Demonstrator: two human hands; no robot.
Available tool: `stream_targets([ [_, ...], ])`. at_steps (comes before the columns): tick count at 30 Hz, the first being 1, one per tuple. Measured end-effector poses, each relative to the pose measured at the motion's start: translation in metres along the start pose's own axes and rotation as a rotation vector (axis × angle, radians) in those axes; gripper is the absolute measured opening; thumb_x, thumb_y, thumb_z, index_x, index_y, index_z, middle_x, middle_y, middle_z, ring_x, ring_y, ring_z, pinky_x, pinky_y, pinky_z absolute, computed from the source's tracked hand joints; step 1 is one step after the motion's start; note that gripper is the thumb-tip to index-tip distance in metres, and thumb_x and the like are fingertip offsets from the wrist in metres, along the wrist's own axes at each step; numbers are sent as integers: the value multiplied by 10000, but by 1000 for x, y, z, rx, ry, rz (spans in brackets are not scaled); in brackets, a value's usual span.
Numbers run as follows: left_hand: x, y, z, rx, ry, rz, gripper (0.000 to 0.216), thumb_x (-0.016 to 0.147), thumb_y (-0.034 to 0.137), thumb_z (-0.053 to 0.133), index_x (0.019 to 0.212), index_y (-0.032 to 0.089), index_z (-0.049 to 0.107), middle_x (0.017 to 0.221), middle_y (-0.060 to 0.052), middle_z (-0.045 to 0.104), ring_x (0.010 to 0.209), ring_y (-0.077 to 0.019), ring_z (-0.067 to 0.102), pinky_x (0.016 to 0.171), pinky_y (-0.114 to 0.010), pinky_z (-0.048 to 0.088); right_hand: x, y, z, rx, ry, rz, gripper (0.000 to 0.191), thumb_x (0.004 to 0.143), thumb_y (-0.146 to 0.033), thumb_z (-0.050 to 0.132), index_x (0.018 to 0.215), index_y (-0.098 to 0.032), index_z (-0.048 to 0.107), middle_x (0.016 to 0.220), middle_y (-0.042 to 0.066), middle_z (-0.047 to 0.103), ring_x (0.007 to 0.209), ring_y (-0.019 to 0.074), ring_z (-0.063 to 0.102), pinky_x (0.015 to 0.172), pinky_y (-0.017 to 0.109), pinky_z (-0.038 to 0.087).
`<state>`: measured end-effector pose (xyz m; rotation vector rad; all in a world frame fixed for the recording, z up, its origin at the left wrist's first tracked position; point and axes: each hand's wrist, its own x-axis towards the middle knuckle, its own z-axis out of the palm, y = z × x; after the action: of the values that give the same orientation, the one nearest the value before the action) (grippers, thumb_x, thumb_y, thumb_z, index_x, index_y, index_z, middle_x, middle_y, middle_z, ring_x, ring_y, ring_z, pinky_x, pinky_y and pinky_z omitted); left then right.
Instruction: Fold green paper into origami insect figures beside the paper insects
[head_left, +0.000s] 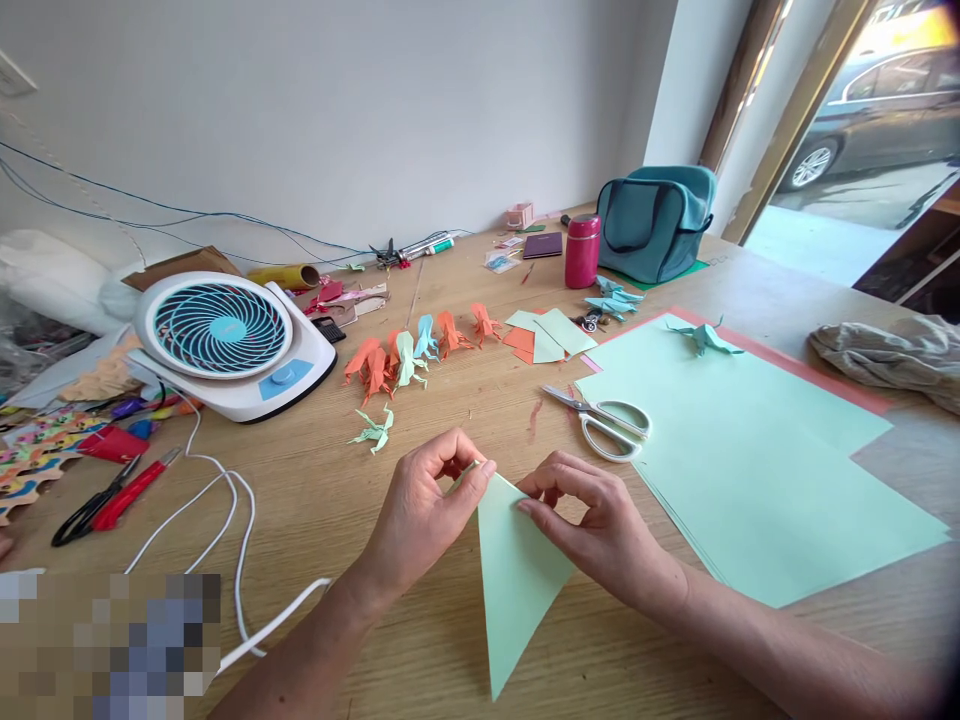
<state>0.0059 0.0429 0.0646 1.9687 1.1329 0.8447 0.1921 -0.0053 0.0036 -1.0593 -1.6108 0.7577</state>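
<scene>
A folded sheet of pale green paper [519,570] hangs in a triangle between my two hands, one corner pointing down toward me. My left hand [431,500] pinches its upper left corner between thumb and fingers. Along the top right edge, my right hand [589,515] grips the paper with thumb and fingertips. White-handled scissors [616,428] lie just beyond my right hand. Past my left hand sits a small light green folded paper figure [373,430], with a row of orange, green and blue paper figures [409,360] behind it.
Large green sheets [757,460] cover the right side of the table, a green paper figure [705,338] on them. Cut paper squares [551,335], a pink flask [582,252] and a teal bag [660,225] stand farther back. Left are a fan [232,345], its white cord [244,540] and red-handled scissors [127,500].
</scene>
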Motion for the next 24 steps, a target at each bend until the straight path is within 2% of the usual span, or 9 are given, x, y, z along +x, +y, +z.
stream_targets([
  [12, 0, -1, 3, -25, -27, -10, 221, 901, 269, 574, 707, 189, 505, 665, 42, 502, 622, -103, 447, 587, -220, 374, 1, -3, 1, -3, 12, -23, 115, 864, -107, 598, 790, -185, 638, 733, -7, 584, 667, 111, 535, 618, 244, 429],
  [15, 2, -2, 0, -41, -85, -31, 180, 889, 279, 591, 738, 185, 570, 676, 35, 513, 636, -110, 445, 599, -224, 377, 1, -4, 0, 2, 7, -37, 144, 857, -85, 575, 755, -182, 608, 718, -7, 568, 663, 114, 528, 614, 247, 422],
  [18, 3, -4, -2, -57, -195, -59, 95, 854, 288, 652, 839, 198, 676, 756, 12, 589, 724, -133, 511, 668, -236, 409, 1, -6, -1, 5, 7, -46, 154, 859, -83, 563, 746, -181, 598, 710, -3, 565, 664, 120, 532, 609, 253, 419],
  [20, 3, -4, -1, -74, -259, -80, 102, 841, 304, 679, 838, 205, 706, 795, -3, 625, 774, -149, 550, 702, -244, 425, 1, -7, -1, 7, 5, -53, 154, 864, -85, 559, 755, -184, 602, 713, 0, 573, 668, 124, 538, 607, 257, 421],
  [22, 2, -5, 1, -79, -265, -99, 132, 849, 318, 676, 793, 203, 706, 788, -4, 629, 767, -149, 562, 692, -242, 428, 1, -6, -1, 6, 0, -58, 152, 873, -91, 558, 768, -189, 608, 717, 1, 579, 674, 129, 542, 615, 262, 431],
  [24, 1, -4, 2, -65, -217, -107, 154, 865, 317, 659, 773, 199, 698, 764, 6, 610, 731, -135, 552, 668, -232, 420, 0, -5, -1, -3, -4, -59, 115, 879, -110, 578, 816, -195, 622, 755, 8, 601, 704, 139, 554, 647, 275, 453],
])
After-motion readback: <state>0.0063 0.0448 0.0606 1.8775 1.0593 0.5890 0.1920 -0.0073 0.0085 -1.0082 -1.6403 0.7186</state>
